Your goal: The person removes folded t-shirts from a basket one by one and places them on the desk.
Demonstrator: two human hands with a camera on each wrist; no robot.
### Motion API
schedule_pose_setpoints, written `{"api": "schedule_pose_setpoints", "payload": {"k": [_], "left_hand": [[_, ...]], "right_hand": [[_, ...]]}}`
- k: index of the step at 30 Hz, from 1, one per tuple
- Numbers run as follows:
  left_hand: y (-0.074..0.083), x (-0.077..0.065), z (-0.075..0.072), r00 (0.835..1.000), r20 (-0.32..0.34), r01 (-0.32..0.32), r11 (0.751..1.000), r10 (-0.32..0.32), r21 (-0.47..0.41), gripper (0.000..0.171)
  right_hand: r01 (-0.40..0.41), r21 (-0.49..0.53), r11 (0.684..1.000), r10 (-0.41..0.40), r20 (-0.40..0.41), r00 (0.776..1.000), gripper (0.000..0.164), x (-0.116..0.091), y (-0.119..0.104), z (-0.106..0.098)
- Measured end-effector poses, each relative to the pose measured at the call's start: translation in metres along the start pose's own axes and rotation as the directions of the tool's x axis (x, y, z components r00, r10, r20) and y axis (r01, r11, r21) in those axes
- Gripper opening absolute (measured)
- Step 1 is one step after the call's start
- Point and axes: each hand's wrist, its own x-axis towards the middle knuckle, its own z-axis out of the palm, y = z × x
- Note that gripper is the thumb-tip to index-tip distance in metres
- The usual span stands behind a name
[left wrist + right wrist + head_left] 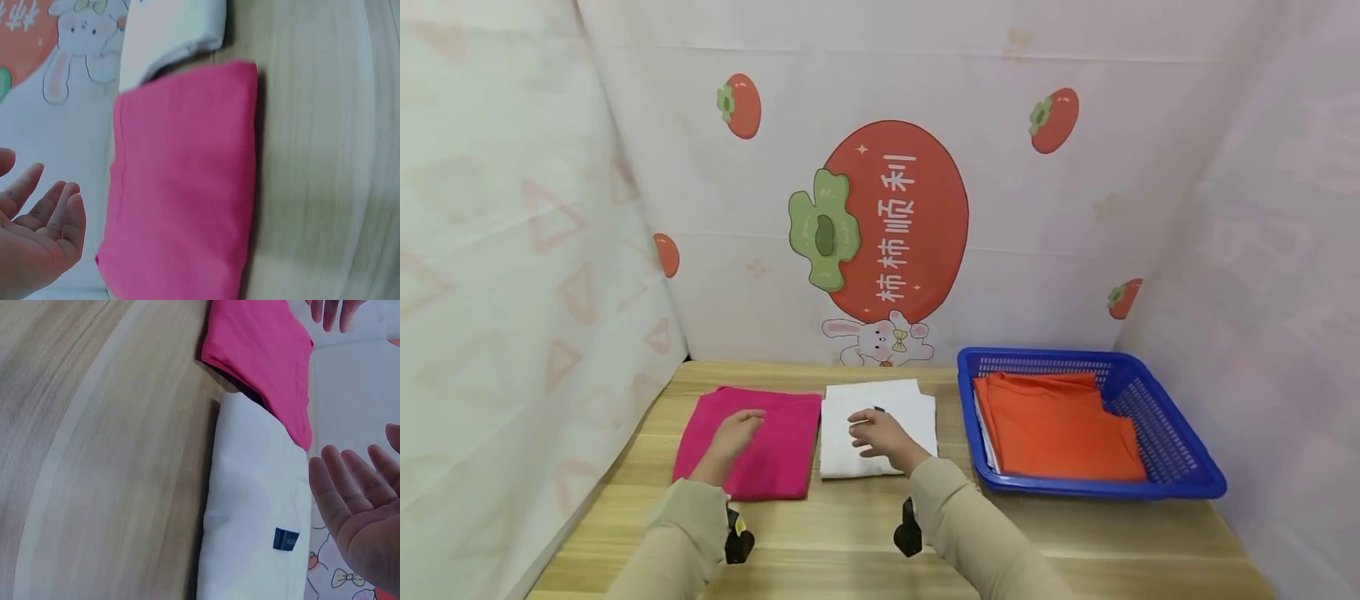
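A folded pink garment (782,442) lies at the left of the table, and my left hand (735,433) hovers above it with fingers relaxed. Beside it is a folded white garment (850,461) with a small dark label (286,539). Over the white one hangs my right hand (883,437), fingers loosely bent. Both wrist views show a gap between each hand and the cloth, with nothing held. To the right, a folded orange garment (1052,433) rests in a blue basket (1183,442), on top of some pale cloth (987,433).
The wooden table (842,533) ends against a printed back curtain (1000,283). More curtain hangs at the left (512,292) and right. The basket stands near the table's right edge. A black wrist device (739,537) sits under each sleeve.
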Motion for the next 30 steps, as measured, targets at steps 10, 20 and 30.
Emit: {"api": "schedule_pose_setpoints", "payload": {"k": [10,20,30], "left_hand": [[0.026,0.0,0.043,0.999,0.029,-0.028,0.989,0.032,-0.143,0.036],[0.052,0.001,0.085,0.993,0.075,-0.079,0.98,0.094,-0.184,0.032],[0.073,-0.005,0.12,0.983,0.127,-0.103,0.967,0.135,-0.233,0.028]], "right_hand": [[0.017,0.011,1.0,-0.017,-0.053,0.998,0.032,-0.021,0.0,-0.038],[0.034,0.045,0.998,-0.029,-0.099,0.995,0.032,-0.05,-0.006,-0.077],[0.029,0.034,0.999,-0.021,-0.216,0.976,0.033,-0.075,-0.007,-0.114]]}}
